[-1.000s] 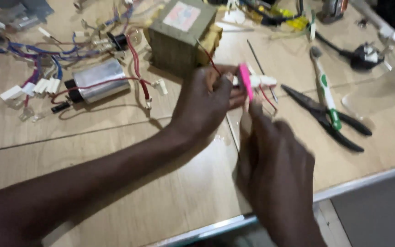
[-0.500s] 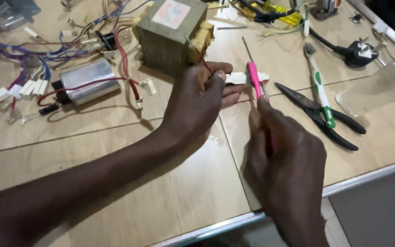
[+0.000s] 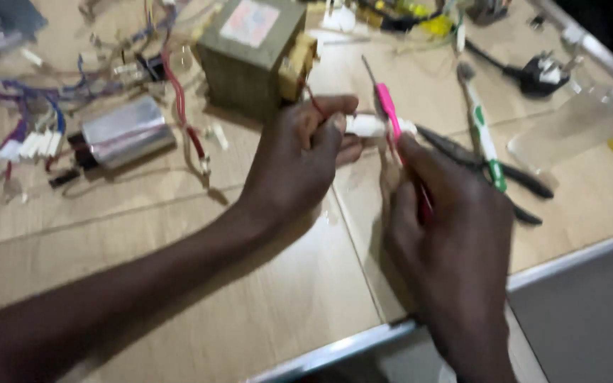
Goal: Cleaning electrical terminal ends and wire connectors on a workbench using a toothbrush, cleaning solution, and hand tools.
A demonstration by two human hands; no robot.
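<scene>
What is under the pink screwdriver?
The pink screwdriver crosses over a small white connector pinched by the left hand. Its lower handle is hidden inside the right hand; below lies the wooden table.

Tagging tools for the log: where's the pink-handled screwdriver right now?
Head view, centre-right: the pink-handled screwdriver is in the right hand, its shaft beside the white connector in the left hand.

The left hand (image 3: 296, 167) reached in from the lower left on a long outstretched forearm, thumb and fingers pinched together. The right hand (image 3: 448, 241) rose from below, back toward the camera, fingers curled closed, forefinger extended.
</scene>
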